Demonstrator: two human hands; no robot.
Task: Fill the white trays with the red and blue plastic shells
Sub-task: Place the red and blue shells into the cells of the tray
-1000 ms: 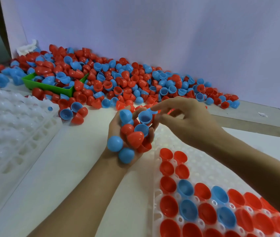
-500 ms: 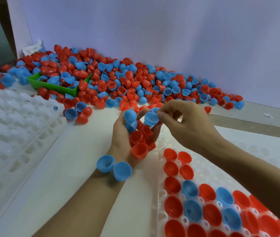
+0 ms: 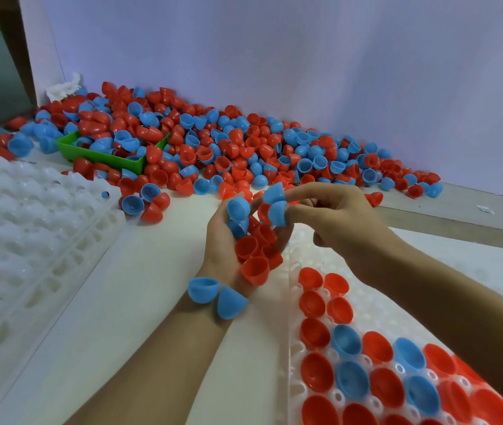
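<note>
Far left, the spare white trays (image 3: 29,228) sit unfilled; the loose shell pile (image 3: 244,148) runs along the wall behind. Your left hand (image 3: 228,240) cups a handful of red & blue shells, fingers curled round them; two blue shells (image 3: 216,297) lie by that wrist on the desk (image 3: 152,302). Your right hand (image 3: 333,216) pinches a blue shell (image 3: 277,213) at its fingertips. Step in hand, I'd say: picking one from the handful. Next, seat it open side up in a free cup of the part-filled tray (image 3: 366,305) at right.

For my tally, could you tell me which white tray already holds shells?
The white plastic tray under the right forearm, partly filled; the left stack shows none seated.
</note>
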